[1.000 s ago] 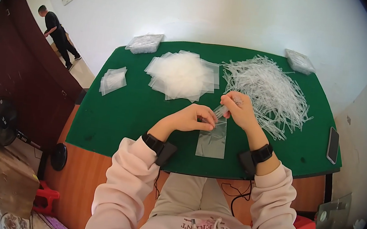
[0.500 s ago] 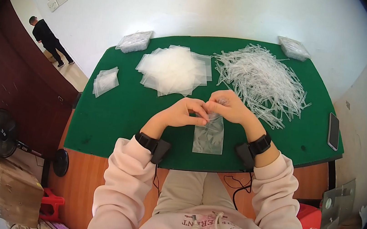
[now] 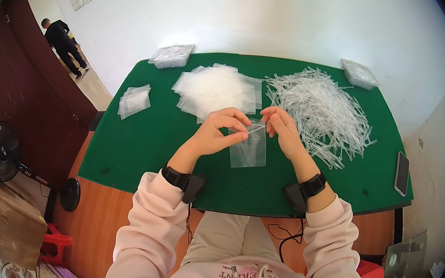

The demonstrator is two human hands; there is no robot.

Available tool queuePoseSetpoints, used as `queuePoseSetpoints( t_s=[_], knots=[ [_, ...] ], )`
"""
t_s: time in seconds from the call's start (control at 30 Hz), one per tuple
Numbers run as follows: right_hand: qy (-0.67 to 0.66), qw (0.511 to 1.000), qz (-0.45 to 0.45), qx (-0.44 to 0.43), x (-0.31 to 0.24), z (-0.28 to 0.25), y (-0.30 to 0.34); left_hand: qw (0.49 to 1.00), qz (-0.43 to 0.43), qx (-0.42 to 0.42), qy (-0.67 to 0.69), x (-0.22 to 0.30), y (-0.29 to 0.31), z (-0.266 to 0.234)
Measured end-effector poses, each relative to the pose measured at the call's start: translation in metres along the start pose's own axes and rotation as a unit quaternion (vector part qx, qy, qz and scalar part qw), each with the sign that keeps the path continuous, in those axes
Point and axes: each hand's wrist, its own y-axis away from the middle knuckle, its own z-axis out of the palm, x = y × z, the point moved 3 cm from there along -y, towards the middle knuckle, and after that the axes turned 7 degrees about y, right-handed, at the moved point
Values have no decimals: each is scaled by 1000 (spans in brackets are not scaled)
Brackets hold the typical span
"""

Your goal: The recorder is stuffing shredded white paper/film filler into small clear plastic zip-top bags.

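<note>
Left hand [image 3: 216, 134]: pinches a clear bag [image 3: 250, 154] by its upper edge
Right hand [image 3: 287, 137]: half curled beside the bag's upper corner, contact unclear
Desk [image 3: 137, 156]: green
Bag pile [image 3: 214, 89]: beyond the left hand
Strip pile [image 3: 322, 115]: clear, beyond the right hand
Small bags [image 3: 135, 101]: overlapping, at left
Left box [image 3: 171, 56], right box [image 3: 359, 75]: far corners
Phone [image 3: 401, 174]: right edge

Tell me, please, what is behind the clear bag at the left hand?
Through the clear bag, the green tabletop can be seen. The left hand covers part of the bag's upper end, so whatever lies behind there is hidden.
</note>
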Motion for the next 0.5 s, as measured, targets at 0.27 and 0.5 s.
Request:
queuePoseSetpoints(
  t_s=[0.27,0.5],
  knots=[
    [121,983,-1,-139,12,28,10,987,62,96,-115,8,3,-7],
    [188,973,6,-132,22,25,5,975,74,101,-185,-6,2,-5]
  ],
)
